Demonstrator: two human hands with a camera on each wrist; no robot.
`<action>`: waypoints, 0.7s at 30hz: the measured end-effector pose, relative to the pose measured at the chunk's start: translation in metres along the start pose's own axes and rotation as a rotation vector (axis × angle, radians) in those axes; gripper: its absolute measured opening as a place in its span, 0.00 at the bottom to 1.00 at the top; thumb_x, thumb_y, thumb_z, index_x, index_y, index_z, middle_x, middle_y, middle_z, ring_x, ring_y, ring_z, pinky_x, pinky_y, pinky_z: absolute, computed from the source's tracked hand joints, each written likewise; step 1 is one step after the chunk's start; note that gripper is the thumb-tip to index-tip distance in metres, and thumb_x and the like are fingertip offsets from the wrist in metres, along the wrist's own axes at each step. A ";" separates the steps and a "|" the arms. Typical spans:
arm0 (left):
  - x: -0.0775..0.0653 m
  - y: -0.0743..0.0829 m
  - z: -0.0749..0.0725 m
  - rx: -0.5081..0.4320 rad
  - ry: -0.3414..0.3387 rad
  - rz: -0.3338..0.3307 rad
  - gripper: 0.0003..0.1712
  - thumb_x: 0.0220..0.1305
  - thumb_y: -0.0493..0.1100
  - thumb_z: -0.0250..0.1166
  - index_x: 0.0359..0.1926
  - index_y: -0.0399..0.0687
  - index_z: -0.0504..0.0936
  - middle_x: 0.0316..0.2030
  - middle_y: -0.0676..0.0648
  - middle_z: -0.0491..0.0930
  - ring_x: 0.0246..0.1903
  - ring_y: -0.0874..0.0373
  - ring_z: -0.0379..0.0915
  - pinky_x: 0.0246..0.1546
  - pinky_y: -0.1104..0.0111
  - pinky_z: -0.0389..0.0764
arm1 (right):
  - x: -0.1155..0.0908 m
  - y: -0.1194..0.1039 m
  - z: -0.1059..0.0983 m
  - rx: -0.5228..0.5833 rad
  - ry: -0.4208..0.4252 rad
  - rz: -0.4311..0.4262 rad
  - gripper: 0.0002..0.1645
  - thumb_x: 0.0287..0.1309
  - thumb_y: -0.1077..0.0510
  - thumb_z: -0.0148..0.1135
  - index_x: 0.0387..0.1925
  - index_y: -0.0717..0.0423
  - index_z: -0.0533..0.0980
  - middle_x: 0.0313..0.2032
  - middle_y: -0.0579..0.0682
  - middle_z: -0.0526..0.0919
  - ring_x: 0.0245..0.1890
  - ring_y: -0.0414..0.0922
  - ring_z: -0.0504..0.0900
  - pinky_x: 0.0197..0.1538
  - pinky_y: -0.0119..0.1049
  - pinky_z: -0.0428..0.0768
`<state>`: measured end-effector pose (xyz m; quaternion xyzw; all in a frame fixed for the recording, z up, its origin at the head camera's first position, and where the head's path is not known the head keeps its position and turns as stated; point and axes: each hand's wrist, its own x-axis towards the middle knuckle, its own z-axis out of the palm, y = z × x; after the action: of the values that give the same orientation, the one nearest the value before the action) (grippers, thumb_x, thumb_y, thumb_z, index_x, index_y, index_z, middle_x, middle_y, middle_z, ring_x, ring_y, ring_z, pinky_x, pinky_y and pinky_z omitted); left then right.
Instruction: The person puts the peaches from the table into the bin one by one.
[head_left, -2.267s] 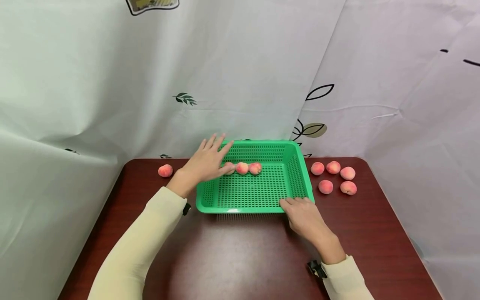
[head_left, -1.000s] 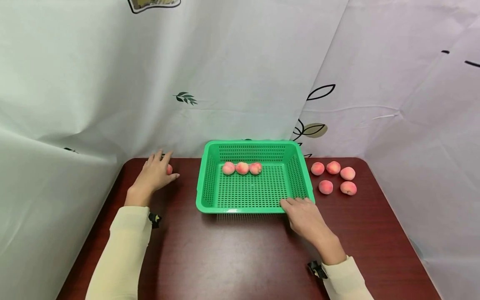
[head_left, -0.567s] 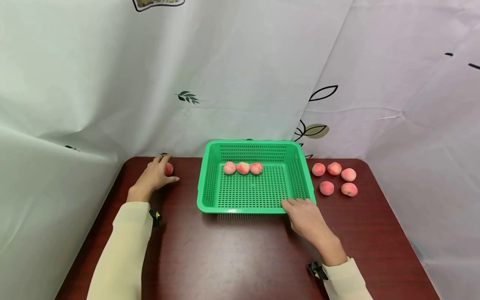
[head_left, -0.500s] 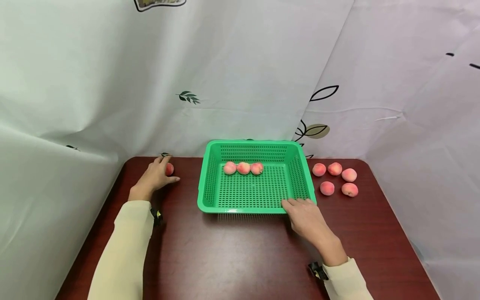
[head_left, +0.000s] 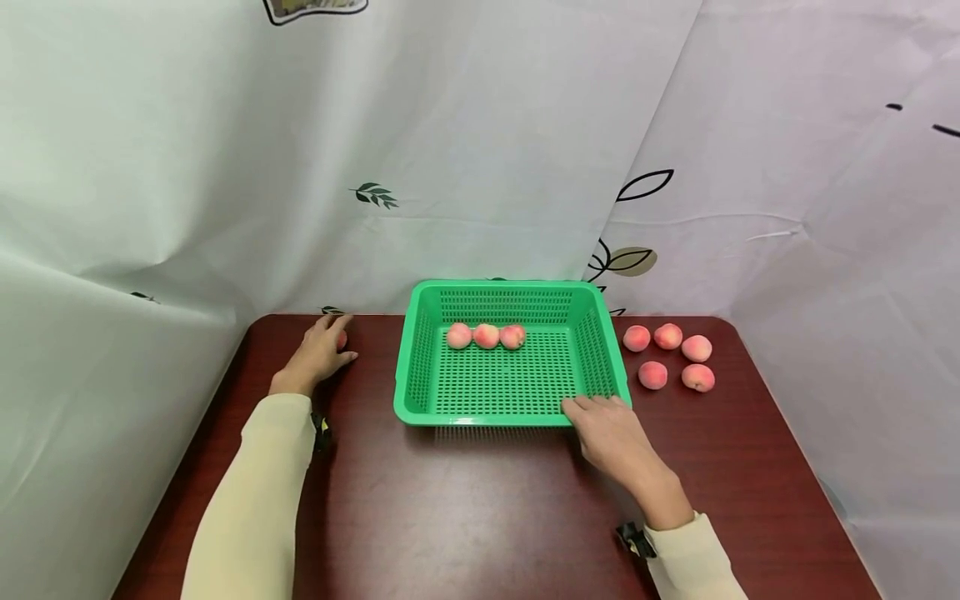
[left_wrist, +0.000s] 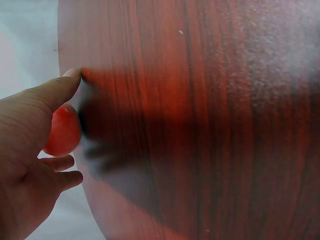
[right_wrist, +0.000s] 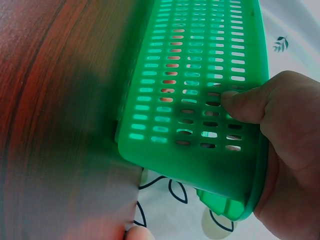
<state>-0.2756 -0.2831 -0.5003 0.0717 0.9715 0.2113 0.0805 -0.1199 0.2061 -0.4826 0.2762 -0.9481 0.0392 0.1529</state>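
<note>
The head view is brightly and evenly lit, with pale glare spread across the counter (head_left: 465,508). In the left wrist view, a dark, soft-edged shadow is cast beside the left grip (left_wrist: 25,140), and the counter's edge is bowed. The right wrist view is dimly rendered over the counter.
</note>
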 end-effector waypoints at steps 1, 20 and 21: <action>0.001 0.001 0.000 0.004 -0.001 0.007 0.43 0.71 0.41 0.66 0.80 0.43 0.54 0.77 0.23 0.44 0.74 0.19 0.42 0.66 0.28 0.58 | 0.000 0.000 0.000 -0.001 0.002 0.001 0.17 0.58 0.71 0.52 0.24 0.49 0.63 0.19 0.43 0.62 0.19 0.43 0.60 0.30 0.35 0.54; 0.001 0.001 0.003 0.059 0.087 0.031 0.22 0.74 0.33 0.58 0.66 0.31 0.71 0.64 0.21 0.63 0.61 0.22 0.61 0.60 0.36 0.69 | 0.000 0.000 0.000 0.006 0.019 -0.003 0.17 0.59 0.71 0.51 0.23 0.49 0.62 0.19 0.43 0.62 0.19 0.43 0.59 0.29 0.35 0.55; 0.002 0.001 0.003 0.058 0.094 0.033 0.22 0.73 0.33 0.58 0.65 0.31 0.71 0.64 0.22 0.63 0.61 0.22 0.62 0.60 0.36 0.69 | 0.000 0.000 0.000 0.006 0.017 -0.002 0.17 0.59 0.72 0.51 0.23 0.49 0.62 0.19 0.43 0.62 0.19 0.43 0.59 0.29 0.35 0.55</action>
<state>-0.2765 -0.2807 -0.5024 0.0799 0.9785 0.1877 0.0294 -0.1200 0.2056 -0.4826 0.2774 -0.9463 0.0440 0.1601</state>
